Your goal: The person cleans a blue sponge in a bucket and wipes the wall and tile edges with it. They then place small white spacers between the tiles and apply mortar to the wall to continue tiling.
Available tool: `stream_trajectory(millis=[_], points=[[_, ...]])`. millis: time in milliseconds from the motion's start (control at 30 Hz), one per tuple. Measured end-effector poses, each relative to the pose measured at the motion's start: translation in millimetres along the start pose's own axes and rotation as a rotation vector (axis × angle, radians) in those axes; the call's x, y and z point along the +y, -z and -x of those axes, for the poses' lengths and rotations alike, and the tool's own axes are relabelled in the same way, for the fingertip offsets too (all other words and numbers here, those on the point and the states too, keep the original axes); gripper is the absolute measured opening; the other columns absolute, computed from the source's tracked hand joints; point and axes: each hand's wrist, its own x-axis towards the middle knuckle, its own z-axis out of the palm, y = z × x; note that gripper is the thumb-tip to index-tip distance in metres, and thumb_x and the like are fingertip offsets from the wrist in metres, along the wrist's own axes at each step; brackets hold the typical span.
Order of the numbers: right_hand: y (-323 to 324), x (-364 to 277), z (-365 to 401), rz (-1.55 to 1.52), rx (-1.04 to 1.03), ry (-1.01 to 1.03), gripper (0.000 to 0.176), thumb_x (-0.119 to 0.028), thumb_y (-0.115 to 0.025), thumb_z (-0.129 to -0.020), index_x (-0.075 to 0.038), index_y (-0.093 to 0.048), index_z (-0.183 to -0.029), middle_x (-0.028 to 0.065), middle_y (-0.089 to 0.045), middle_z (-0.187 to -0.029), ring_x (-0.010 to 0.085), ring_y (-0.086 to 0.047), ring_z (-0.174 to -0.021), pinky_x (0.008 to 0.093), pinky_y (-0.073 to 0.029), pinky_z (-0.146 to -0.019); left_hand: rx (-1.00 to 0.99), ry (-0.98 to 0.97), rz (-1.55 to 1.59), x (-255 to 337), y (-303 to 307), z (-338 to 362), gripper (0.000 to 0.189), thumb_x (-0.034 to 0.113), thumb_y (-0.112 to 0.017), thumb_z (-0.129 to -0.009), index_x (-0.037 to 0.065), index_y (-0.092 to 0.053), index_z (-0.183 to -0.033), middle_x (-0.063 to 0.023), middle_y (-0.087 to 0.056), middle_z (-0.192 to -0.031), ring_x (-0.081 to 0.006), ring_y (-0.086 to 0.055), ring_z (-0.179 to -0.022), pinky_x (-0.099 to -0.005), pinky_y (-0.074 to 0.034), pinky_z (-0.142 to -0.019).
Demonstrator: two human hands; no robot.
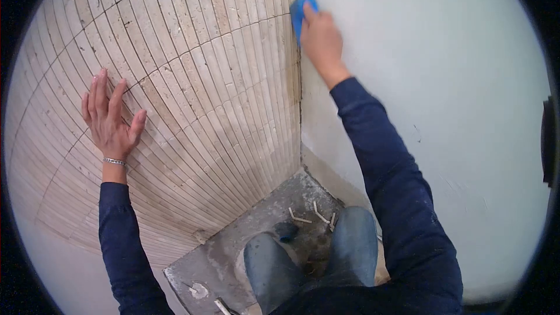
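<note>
My left hand lies on the beige ribbed tile wall, fingers spread and nothing held. A chain bracelet circles its wrist. High in the corner, my right hand grips a blue sponge, slightly blurred. The sponge touches the edge of the tiles where they meet the smooth pale wall. Its far side is hidden from me. The tiles are narrow vertical strips with dark joints between the rows.
Below is a grey, dusty ledge or floor in the corner, between my knees and the walls. Small white strips and a dark round object with some blue lie there. A white blob sits at lower left. A dark object shows at the right edge.
</note>
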Motion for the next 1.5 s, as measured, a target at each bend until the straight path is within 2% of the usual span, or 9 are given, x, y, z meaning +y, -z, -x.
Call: stream_trajectory(millis=[200, 300, 400, 533, 633, 700, 933, 1167, 1500], points=[[-19, 31, 107, 0.12, -0.849, -0.01, 0.02, -0.011, -0.053, -0.081, -0.003, -0.068, -0.093, 0.021, -0.066, -0.09, 0.0385, -0.066, -0.084, 0.0489, -0.052, -0.073, -0.011, 0.014, 0.0, -2, -1, 3, 0.059, 0.061, -0.042, -0.089, 0.021, -0.052, -0.13, -0.0062, -0.035, -0.148, -0.0227, -0.028, -0.139, -0.0397, -0.016, -0.115], [-12, 31, 107, 0.176, -0.961, -0.004, 0.018, -0.011, -0.054, -0.079, -0.003, -0.07, -0.084, 0.0212, -0.068, -0.088, 0.0364, -0.067, -0.086, 0.0465, -0.053, -0.074, -0.014, 0.03, 0.001, -1, 0, 2, 0.059, 0.061, -0.043, -0.088, 0.021, -0.052, -0.13, -0.0058, -0.036, -0.148, -0.0227, -0.029, -0.139, -0.0395, -0.016, -0.115], [-6, 21, 59, 0.198, -0.842, 0.047, 0.018, -0.01, -0.055, -0.078, -0.004, -0.07, -0.084, 0.0205, -0.068, -0.088, 0.0367, -0.066, -0.084, 0.0469, -0.053, -0.073, -0.011, 0.036, 0.021, -1, 1, 3, 0.058, 0.061, -0.043, -0.088, 0.021, -0.052, -0.13, -0.0057, -0.036, -0.148, -0.0225, -0.029, -0.139, -0.0394, -0.016, -0.115], [5, 2, -22, 0.037, -0.256, 0.113, 0.024, -0.014, -0.055, -0.082, -0.01, -0.069, -0.101, 0.0196, -0.066, -0.09, 0.0375, -0.063, -0.084, 0.0446, -0.052, -0.076, -0.011, 0.039, 0.019, -1, 2, 3, 0.058, 0.061, -0.043, -0.088, 0.022, -0.052, -0.13, -0.0055, -0.036, -0.148, -0.0222, -0.029, -0.138, -0.0392, -0.016, -0.115], [15, -4, -58, 0.022, -0.061, 0.164, 0.024, -0.014, -0.055, -0.084, -0.013, -0.068, -0.104, 0.0168, -0.065, -0.095, 0.0359, -0.063, -0.082, 0.043, -0.052, -0.075, -0.014, 0.042, 0.015, -3, 2, 4, 0.058, 0.061, -0.043, -0.088, 0.022, -0.052, -0.13, -0.0052, -0.036, -0.148, -0.0222, -0.029, -0.138, -0.0392, -0.016, -0.115], [27, -13, -71, -0.067, 0.261, 0.235, 0.024, -0.015, -0.057, -0.084, -0.017, -0.069, -0.105, 0.0136, -0.065, -0.103, 0.0333, -0.064, -0.082, 0.0411, -0.053, -0.074, -0.018, 0.043, 0.013, -3, 1, 4, 0.058, 0.061, -0.043, -0.088, 0.022, -0.052, -0.129, -0.0051, -0.036, -0.148, -0.0223, -0.029, -0.138, -0.0392, -0.016, -0.115], [25, -12, -48, 0.225, 0.024, 0.339, 0.027, -0.021, -0.06, -0.083, -0.014, -0.067, -0.108, 0.0113, -0.063, -0.111, 0.0324, -0.063, -0.091, 0.0381, -0.054, -0.075, -0.016, 0.046, 0.008, -3, -1, 5, 0.057, 0.062, -0.041, -0.088, 0.024, -0.053, -0.129, -0.0036, -0.036, -0.148, -0.0213, -0.029, -0.139, -0.0382, -0.015, -0.116], [10, -1, -24, 0.305, -0.061, 0.484, 0.014, -0.007, -0.06, -0.073, -0.01, -0.058, -0.086, 0.0087, -0.06, -0.085, 0.0279, -0.061, -0.073, 0.0408, -0.05, -0.061, -0.017, 0.053, 0.005, -3, -1, 7, 0.056, 0.062, -0.042, -0.088, 0.024, -0.056, -0.126, -0.0031, -0.038, -0.148, -0.0209, -0.03, -0.138, -0.0382, -0.016, -0.116], [-6, 15, 40, 0.305, -0.331, 0.551, 0.015, -0.002, -0.055, -0.075, -0.007, -0.058, -0.089, 0.0092, -0.061, -0.079, 0.0289, -0.061, -0.072, 0.0393, -0.05, -0.06, -0.044, 0.067, 0.006, -5, 3, 7, 0.055, 0.062, -0.042, -0.088, 0.024, -0.056, -0.125, -0.0024, -0.038, -0.147, -0.0206, -0.029, -0.138, -0.0382, -0.015, -0.116]])
